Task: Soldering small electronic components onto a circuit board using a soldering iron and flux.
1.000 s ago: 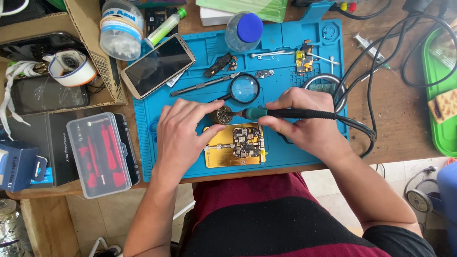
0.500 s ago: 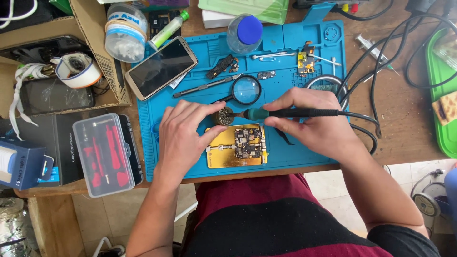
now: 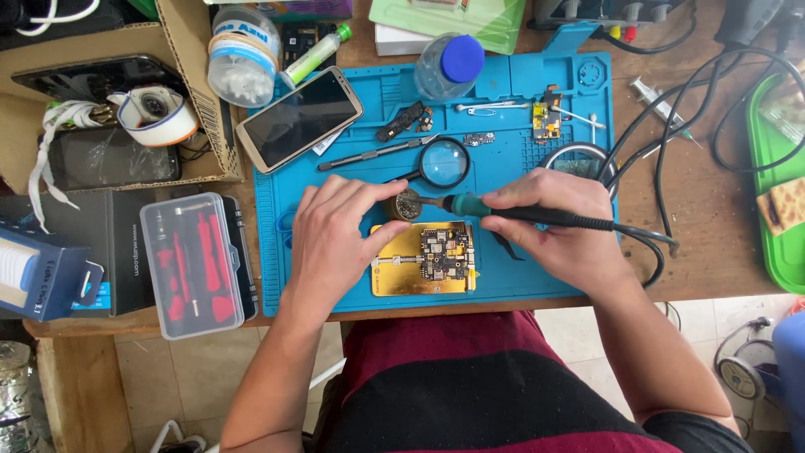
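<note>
A blue work mat point(image 3: 352, 143) covers the desk in front of me. My right hand point(image 3: 558, 226) grips a soldering iron point(image 3: 503, 210) with a green collar and black handle, its tip pointing left into a small round tin point(image 3: 407, 204). My left hand point(image 3: 335, 239) rests on the mat with its fingers beside that tin and touching the left side of a gold holder plate point(image 3: 402, 273). A dark circuit board point(image 3: 443, 254) sits clamped in the plate, just below the iron.
A magnifying glass point(image 3: 443, 162), a smartphone point(image 3: 299, 118), tweezers point(image 3: 373, 154) and small parts lie farther back on the mat. A clear case of red tools point(image 3: 193, 264) sits left, a cardboard box point(image 3: 109, 101) behind it. Black cables point(image 3: 671, 134) and a green tray point(image 3: 776, 193) lie right.
The view has shifted slightly. Both hands stay in nearly the same place, with the iron's tip still at the round tin.
</note>
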